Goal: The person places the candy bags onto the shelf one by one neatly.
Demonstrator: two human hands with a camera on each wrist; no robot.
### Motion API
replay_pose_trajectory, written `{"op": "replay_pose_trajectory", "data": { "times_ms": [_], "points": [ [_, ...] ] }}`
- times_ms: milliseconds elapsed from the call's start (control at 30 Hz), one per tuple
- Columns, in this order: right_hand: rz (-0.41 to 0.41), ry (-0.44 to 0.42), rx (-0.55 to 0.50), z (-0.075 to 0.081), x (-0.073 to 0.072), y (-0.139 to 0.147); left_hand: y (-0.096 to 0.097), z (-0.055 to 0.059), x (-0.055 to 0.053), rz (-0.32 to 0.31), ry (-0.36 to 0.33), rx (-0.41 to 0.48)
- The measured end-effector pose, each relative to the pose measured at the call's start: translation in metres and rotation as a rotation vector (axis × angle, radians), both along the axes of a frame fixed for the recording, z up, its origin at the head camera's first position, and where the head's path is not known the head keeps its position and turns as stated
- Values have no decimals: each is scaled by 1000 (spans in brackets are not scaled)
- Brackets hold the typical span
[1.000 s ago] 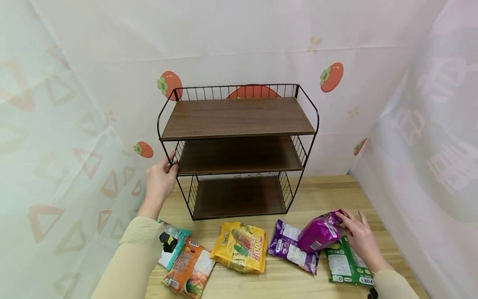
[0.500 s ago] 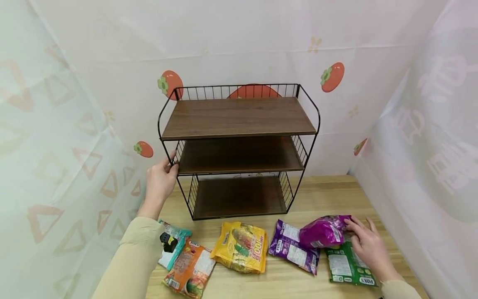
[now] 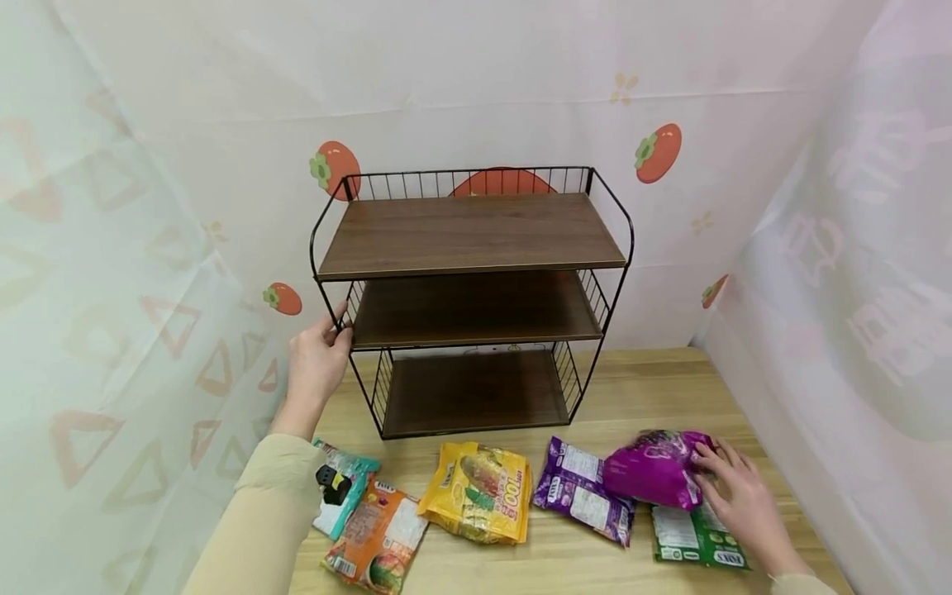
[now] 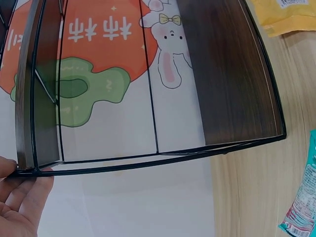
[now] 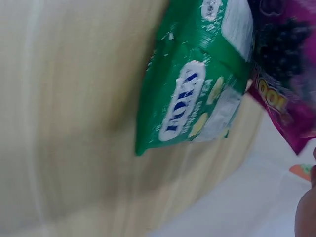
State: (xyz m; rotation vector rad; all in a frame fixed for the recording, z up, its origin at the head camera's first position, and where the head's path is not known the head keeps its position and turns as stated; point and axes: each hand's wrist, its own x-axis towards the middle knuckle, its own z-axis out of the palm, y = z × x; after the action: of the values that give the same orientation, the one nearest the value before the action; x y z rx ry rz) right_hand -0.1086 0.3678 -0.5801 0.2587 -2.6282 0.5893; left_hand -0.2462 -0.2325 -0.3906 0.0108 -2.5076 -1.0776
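Note:
My left hand grips the left side of a three-tier shelf rack at its middle board. In the left wrist view, the thumb and fingers close round the black wire frame. My right hand pinches the right end of a magenta snack bag with dark grapes printed on it. That bag is tilted, over parts of a purple bag and a green bag. In the right wrist view, only a bit of the hand shows at the right edge.
A yellow bag lies in front of the rack. Left of it are an orange bag and a teal bag, partly behind the left sleeve. Printed cloth walls stand behind and at both sides of the wooden table.
My right hand has moved a little right and down, swinging the magenta bag rightward and turning more of its printed face up. The left hand keeps its grip on the rack.

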Motion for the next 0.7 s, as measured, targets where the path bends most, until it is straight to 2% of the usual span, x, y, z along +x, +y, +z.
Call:
{"op": "replay_pose_trajectory", "data": {
  "times_ms": [100,233,333,433,533,700],
  "points": [
    [-34,-164,-10,-5,5,4,-1,-1,0,11,-1,-5],
    [-121,-457,-96,-5,8,6,0,-1,0,8,15,-21],
    [-188,-590,-161,-1,5,6,0,-1,0,7,20,-24],
    [-232,-667,-175,6,0,3,0,-1,0,11,18,-18],
    [-232,-711,-134,15,-6,-1,-1,-2,0,12,19,-11],
    [-198,-713,-43,23,-14,-8,-1,-2,0,13,29,-8]
  ]
}}
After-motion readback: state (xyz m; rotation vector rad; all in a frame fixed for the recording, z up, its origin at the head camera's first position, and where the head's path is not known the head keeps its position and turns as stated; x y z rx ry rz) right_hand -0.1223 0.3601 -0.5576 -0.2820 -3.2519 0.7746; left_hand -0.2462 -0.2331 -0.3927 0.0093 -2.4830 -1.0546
